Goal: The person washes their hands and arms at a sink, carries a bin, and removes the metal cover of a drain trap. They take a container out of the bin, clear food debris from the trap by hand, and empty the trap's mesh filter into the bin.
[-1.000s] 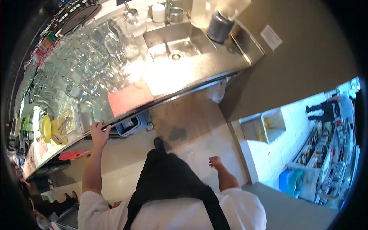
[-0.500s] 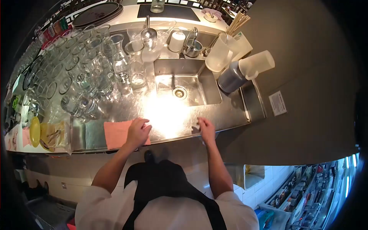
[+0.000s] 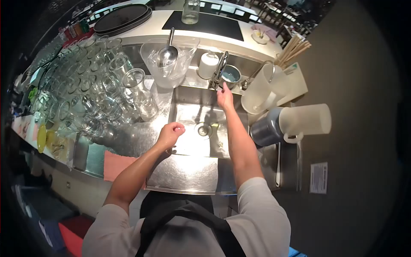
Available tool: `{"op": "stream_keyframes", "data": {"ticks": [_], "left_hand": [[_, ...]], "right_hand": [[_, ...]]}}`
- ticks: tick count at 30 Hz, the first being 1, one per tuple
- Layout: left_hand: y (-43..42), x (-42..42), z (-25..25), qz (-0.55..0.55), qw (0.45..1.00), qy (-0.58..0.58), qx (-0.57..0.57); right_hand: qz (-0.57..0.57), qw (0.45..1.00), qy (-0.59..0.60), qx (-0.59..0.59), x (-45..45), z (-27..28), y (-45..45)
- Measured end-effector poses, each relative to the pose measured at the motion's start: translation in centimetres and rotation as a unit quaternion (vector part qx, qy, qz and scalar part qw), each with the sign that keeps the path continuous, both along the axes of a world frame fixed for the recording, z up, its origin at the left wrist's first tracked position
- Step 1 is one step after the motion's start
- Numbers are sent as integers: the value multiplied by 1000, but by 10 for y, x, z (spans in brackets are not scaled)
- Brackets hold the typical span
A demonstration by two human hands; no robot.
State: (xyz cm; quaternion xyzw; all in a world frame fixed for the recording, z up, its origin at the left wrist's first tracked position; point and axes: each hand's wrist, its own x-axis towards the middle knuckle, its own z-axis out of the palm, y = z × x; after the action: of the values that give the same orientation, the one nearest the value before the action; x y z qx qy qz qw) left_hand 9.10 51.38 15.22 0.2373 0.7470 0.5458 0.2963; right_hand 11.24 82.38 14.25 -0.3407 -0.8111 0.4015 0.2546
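Observation:
My right hand [image 3: 225,98] reaches over the far side of the steel sink [image 3: 180,96]. Its fingers are closed at the foot of the faucet [image 3: 221,66], where the exact grip is partly hidden. Just behind the faucet is a round metal pot [image 3: 231,75]. My left hand [image 3: 170,134] hovers at the sink's near left, its fingers loosely curled together with nothing visible in them. Below it lies the drain [image 3: 203,130]. A white lidded container [image 3: 208,65] stands left of the faucet.
Many glass carafes and glasses [image 3: 98,92] crowd the left counter. A clear tub [image 3: 171,73] holds a metal scoop [image 3: 167,55]. Plastic pitchers [image 3: 305,119] stand at right, one on a dark jug [image 3: 266,127]. A pink cloth [image 3: 116,165] lies at the front edge.
My right hand has moved from the front counter edge forward to the faucet. My left hand has moved forward from the pink cloth to the sink. The view has shifted closer to the sink.

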Motion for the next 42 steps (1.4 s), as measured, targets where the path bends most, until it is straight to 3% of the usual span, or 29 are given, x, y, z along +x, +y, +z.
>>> {"op": "stream_keyframes", "data": {"ticks": [2,3,5,7,8,10,12,13,14,16,18,21,23,24,25,26,27,28,29,30,32,33,34,35,37,39,41,42], "left_hand": [[21,-7,1,18,1000,7,-21],[28,-5,0,27,999,2,-32],[48,-8,-12,42,999,-2,-23],[71,-15,-26,38,999,26,-8],[84,-19,-29,37,999,-1,-29],[113,-28,-67,65,994,-81,-32],[138,-35,-73,94,981,-170,-28],[145,-33,-72,112,968,-222,-30],[148,-30,-73,113,949,-295,9],[154,-28,-85,103,891,-435,85],[166,-35,-132,114,836,-525,117],[192,-32,-131,232,804,-520,172],[197,-32,-130,207,795,-535,198],[201,-38,-145,185,788,-546,216],[203,-42,-153,165,780,-558,233],[190,-26,-88,138,773,-564,257],[193,-17,-77,141,761,-562,290],[196,-9,-74,145,749,-561,321],[196,-1,-67,150,736,-558,353],[188,9,-26,153,745,-552,341],[195,-2,-69,138,741,-546,365],[209,-11,-104,120,739,-548,373],[215,-17,-118,119,751,-543,355],[216,-22,-120,123,762,-542,333],[213,-31,-119,134,772,-540,308],[208,-35,-115,140,780,-534,295],[213,-39,-114,144,787,-529,283],[212,-41,-114,146,789,-526,281]], "right_hand": [[79,997,14,7,-24,-8,21],[79,990,31,112,-31,-17,22],[91,988,-88,87,-31,-12,11],[101,993,-61,24,-35,-28,9],[104,993,-48,-8,-37,-32,7],[161,979,-39,122,-10,-40,-8],[141,983,-17,115,12,-56,-32],[156,982,-84,-59,15,-83,-32],[170,914,-51,-363,25,-73,-41],[101,840,1,-534,34,-50,-67],[69,836,50,-542,25,-62,-61],[57,851,84,-516,11,-86,-52],[-7,850,112,-515,8,-53,-72],[-45,823,169,-540,6,-44,-82],[-27,883,115,-455,-2,-65,-74],[-9,930,59,-363,-16,-108,-58],[-65,835,168,-521,-22,-88,-61],[-147,701,277,-641,-27,-67,-65],[-124,700,270,-649,-33,-67,-62],[-101,699,263,-658,-35,-68,-57],[-61,697,249,-670,-30,-75,-49],[-20,829,175,-530,-25,-75,-49],[12,926,89,-368,-18,-75,-55],[41,980,-14,-193,-8,-76,-61],[3,967,-34,-254,-13,-65,-72],[143,989,20,-31,-2,-91,-83],[182,971,-73,133,14,-55,-80],[253,965,-57,48,10,-54,-63]]}}
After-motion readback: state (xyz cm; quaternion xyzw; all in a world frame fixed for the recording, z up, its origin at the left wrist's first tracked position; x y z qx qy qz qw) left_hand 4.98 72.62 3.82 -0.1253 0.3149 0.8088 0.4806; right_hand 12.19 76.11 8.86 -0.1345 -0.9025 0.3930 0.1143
